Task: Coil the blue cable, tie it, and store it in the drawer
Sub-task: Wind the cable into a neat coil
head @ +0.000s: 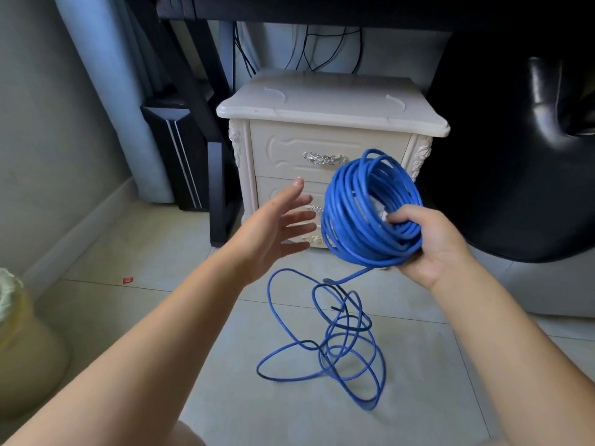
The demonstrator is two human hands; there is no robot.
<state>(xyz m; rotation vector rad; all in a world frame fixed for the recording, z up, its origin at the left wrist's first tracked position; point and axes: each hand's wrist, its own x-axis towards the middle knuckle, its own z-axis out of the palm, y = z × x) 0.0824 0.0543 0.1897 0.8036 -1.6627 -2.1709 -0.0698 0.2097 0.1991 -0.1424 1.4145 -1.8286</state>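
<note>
right hand [431, 246]: clamped on near-right rim of the coil, fingers curled thru the loops; held up off the floor, right of centre.
left hand [273, 233]: holding nothing, fingers straight & spread, palm turned right toward the coil; just left of it, not touching.
blue cable [363, 201]: mostly wound into a thick, uneven multi-turn coil in the right hand, in front of the nightstand; any jacket marking too fine to read.
loose tail [338, 342]: drops from coil's bottom edge to the floor tiles [225, 397]; lies in several tangled open loops, near centre, between the two forearms.
dark bit [335, 308]: short, amid the upper floor loops; cable end or connector, can't tell.
nightstand [322, 104]: cream w/ carved corner trim, far centre, under a black desk [322, 8].
top drawer [283, 149]: closed; ornate silver handle [324, 158].
lower drawer [277, 191]: closed, mostly hidden behind left hand & coil.
PC tower [174, 149]: black, on floor left of nightstand; badge not legible.
black wires [322, 46]: hanging behind nightstand.
chair [531, 156]: black, leather-look, far right.
bin [19, 349]: near left edge, lined w/ pale yellowish bag.
red scrap [127, 280]: small, on tile at left; print too small to read.
</note>
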